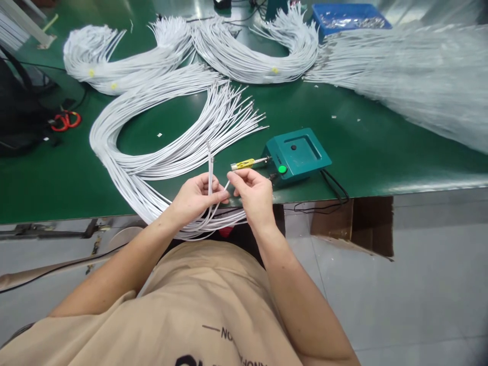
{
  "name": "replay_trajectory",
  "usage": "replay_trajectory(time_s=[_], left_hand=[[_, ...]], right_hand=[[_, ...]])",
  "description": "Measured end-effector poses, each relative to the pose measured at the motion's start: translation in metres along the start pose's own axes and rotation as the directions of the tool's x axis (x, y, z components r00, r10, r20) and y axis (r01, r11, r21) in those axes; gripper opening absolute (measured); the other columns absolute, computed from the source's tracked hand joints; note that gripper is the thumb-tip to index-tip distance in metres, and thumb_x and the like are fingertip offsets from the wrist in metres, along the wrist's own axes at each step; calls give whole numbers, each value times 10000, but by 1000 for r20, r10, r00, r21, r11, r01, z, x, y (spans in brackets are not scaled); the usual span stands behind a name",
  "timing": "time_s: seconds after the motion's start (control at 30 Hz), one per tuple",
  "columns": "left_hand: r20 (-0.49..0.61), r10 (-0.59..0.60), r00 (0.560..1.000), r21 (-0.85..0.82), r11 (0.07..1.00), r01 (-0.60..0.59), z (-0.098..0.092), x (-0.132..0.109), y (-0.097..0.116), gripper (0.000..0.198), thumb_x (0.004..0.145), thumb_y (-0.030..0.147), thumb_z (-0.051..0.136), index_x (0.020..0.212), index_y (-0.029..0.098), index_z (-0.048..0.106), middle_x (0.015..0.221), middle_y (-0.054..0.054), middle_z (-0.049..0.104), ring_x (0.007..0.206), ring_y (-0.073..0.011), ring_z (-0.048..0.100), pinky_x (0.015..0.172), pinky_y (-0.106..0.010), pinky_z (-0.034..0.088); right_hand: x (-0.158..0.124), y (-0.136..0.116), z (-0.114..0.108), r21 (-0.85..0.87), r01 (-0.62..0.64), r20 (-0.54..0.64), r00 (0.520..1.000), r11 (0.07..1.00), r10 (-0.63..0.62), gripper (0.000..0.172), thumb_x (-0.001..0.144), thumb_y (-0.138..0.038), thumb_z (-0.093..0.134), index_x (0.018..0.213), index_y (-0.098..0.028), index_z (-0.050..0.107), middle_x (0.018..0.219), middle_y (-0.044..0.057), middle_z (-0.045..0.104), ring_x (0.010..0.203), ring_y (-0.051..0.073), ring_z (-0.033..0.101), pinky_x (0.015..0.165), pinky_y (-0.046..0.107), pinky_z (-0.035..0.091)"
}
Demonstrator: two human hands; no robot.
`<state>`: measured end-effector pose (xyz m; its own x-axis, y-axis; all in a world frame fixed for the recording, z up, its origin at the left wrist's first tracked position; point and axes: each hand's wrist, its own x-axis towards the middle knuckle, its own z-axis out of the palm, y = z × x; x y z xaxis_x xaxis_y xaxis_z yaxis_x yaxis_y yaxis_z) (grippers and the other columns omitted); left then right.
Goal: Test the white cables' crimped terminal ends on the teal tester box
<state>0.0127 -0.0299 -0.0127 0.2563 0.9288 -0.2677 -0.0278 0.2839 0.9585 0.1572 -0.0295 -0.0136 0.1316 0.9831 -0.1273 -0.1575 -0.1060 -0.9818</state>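
Observation:
My left hand (202, 195) is closed around a few white cables (210, 175), whose ends stick up above the fingers. Close beside it, my right hand (253, 193) pinches one white cable end (227, 186) between thumb and fingers. Just beyond the right fingertips is a yellow-and-silver piece (244, 164) on a metal rod, which juts from a small teal device (299, 152). A green light (282, 169) shows on the front of that device. A large bundle of white cables (110, 127) curves across the table to the left, with some strands passing below my hands.
More white cable bundles (259, 63) lie along the back of the green table (366, 152). Wrapped cables (419, 76) spread at the right, near a blue tray (351, 15). Red-handled scissors (66, 121) lie at the left. Below the edge stands a cardboard box (331, 218).

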Motion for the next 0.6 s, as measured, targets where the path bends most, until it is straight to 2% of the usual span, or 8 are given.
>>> replay_trajectory(time_s=[0.07, 0.13, 0.23, 0.3, 0.33, 0.4, 0.5, 0.6], left_hand=[[-33, 44, 999, 38, 998, -42, 1, 0, 0, 343, 695, 252, 771, 683, 169, 439, 729, 21, 628, 645, -92, 608, 615, -212, 467], [-74, 102, 992, 46, 994, -99, 3, 1, 1, 350, 698, 259, 772, 663, 166, 436, 725, 22, 618, 635, -78, 575, 600, -202, 447], [-108, 149, 983, 7, 989, -149, 6, 2, 4, 363, 680, 275, 786, 668, 173, 437, 686, 25, 611, 634, -97, 586, 614, -224, 465], [-101, 150, 983, -14, 988, -153, 7, 1, 6, 367, 679, 281, 788, 686, 178, 436, 685, 20, 626, 642, -113, 610, 636, -246, 490], [-87, 148, 985, -24, 988, -151, 8, 1, 7, 370, 685, 283, 785, 690, 180, 430, 687, 16, 635, 641, -117, 616, 643, -252, 499], [-53, 145, 988, -46, 988, -148, 8, -1, 8, 373, 705, 286, 773, 691, 182, 414, 689, 10, 645, 634, -116, 621, 647, -255, 510], [-13, 146, 989, -74, 986, -147, 7, -2, 8, 367, 739, 278, 747, 694, 184, 395, 703, 4, 646, 650, -113, 625, 648, -247, 514], [22, 150, 988, -68, 987, -148, 7, -3, 7, 342, 773, 252, 716, 701, 184, 388, 724, 1, 638, 707, -116, 631, 664, -238, 518]], right_hand=[[0, 0, 0, 24, 10, 19, 1000, 1000, -11, 166, 744, -330, 668, 714, -167, 685, 654, -27, 616, 523, 75, 448, 547, 228, 396], [1, 0, 1, 134, -26, 57, 998, 991, 19, 151, 746, -308, 658, 741, -164, 701, 654, -28, 600, 527, 70, 433, 543, 228, 374], [0, 1, 4, 389, -230, 181, 968, 892, 171, 143, 706, -295, 672, 737, -157, 689, 578, -61, 468, 490, 56, 348, 497, 223, 319], [-1, 2, 6, 468, -350, 263, 932, 811, 250, 132, 690, -289, 666, 690, -157, 658, 545, -83, 365, 465, 50, 278, 472, 222, 294], [-1, 1, 7, 473, -365, 270, 926, 801, 263, 126, 689, -283, 661, 675, -159, 645, 540, -86, 344, 462, 50, 272, 469, 223, 293], [0, -1, 7, 455, -321, 233, 943, 831, 237, 107, 699, -270, 650, 722, -167, 655, 553, -79, 375, 477, 57, 319, 483, 224, 314], [2, -8, 4, 383, -192, 190, 974, 904, 126, 213, 746, -297, 625, 924, -201, 695, 645, -55, 485, 546, 69, 416, 538, 223, 365], [5, -14, 1, 260, -119, 221, 973, 958, 61, 184, 765, -345, 635, 859, -208, 716, 704, -38, 555, 588, 72, 461, 583, 222, 397]])
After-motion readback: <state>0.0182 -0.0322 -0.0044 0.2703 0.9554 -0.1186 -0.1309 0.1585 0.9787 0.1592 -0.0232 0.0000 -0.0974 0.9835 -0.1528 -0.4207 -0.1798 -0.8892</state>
